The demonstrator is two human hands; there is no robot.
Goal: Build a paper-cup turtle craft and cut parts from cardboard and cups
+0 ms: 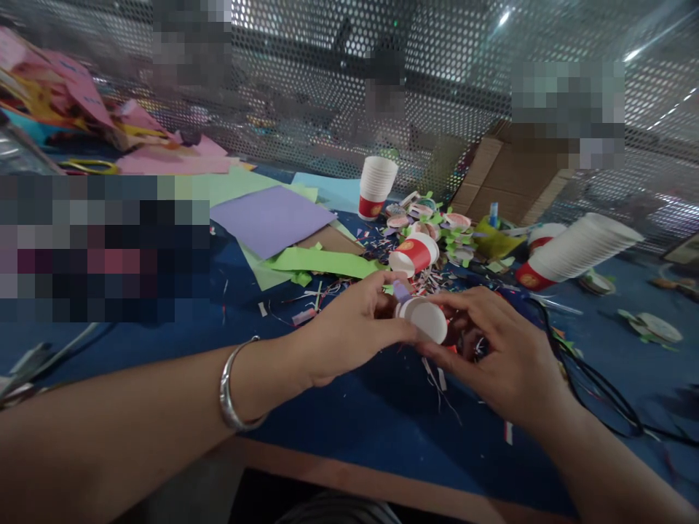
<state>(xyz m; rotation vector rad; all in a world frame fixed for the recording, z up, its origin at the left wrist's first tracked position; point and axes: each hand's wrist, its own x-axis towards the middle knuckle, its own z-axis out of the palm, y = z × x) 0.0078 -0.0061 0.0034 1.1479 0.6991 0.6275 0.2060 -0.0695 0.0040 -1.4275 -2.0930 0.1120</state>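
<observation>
My left hand (360, 327), with a silver bangle at the wrist, pinches the left side of a small white paper cup base (429, 322). A bit of purple paper (401, 291) shows at its upper left edge, beside my left fingers. From the other side, the thumb and fingers of my right hand (491, 349) close on the same cup base, its round face tilted up towards me. Just beyond my hands a red and white paper cup (413, 255) lies on its side. Paper shreds (437, 280) are scattered beneath and around it.
Behind stands a stack of paper cups (376, 188), beside a pile of cup pieces with green paper tabs (431, 218). Another cup stack (584, 251) leans at right near black cables (595, 386). Purple paper (273, 218) and a green strip (328, 262) lie left, before a perforated metal screen (306, 94).
</observation>
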